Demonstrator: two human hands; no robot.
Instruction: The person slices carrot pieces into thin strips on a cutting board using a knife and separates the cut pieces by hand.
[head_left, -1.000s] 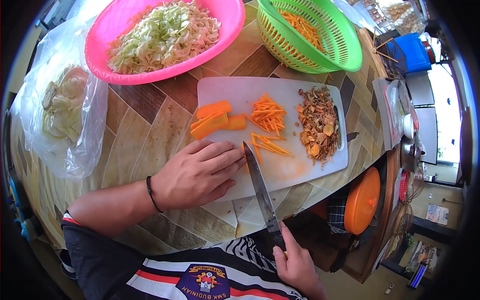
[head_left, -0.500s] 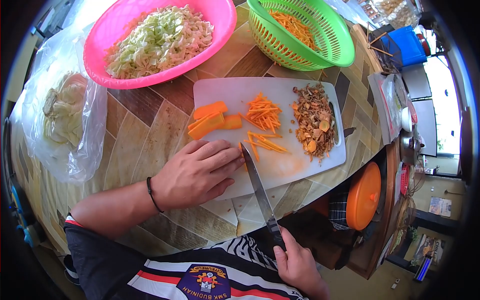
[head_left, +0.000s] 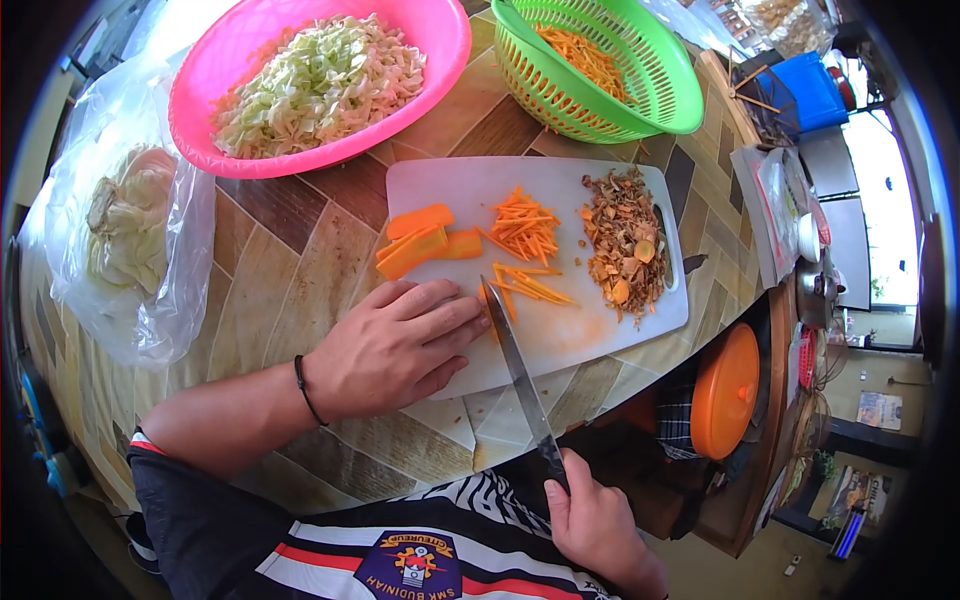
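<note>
My left hand presses on the white cutting board with its fingers curled together. A bit of orange carrot shows at its fingertips; the rest is hidden under the hand. In my right hand is the black handle of a knife. Its blade lies against the left fingertips, with the tip over the board. Beyond the fingers are flat carrot slices, a pile of carrot strips and a smaller group of strips. Brown peelings and carrot scraps are heaped near the board's handle slot.
A pink basin of chopped cabbage and a green colander with carrot strips stand behind the board. At the left, cabbage sits in a clear plastic bag. A round orange lid is beyond the table's right edge.
My right hand and the knife have shifted slightly forward, away from my body, so the tip reaches a little further over the board. My left hand stays in place.
</note>
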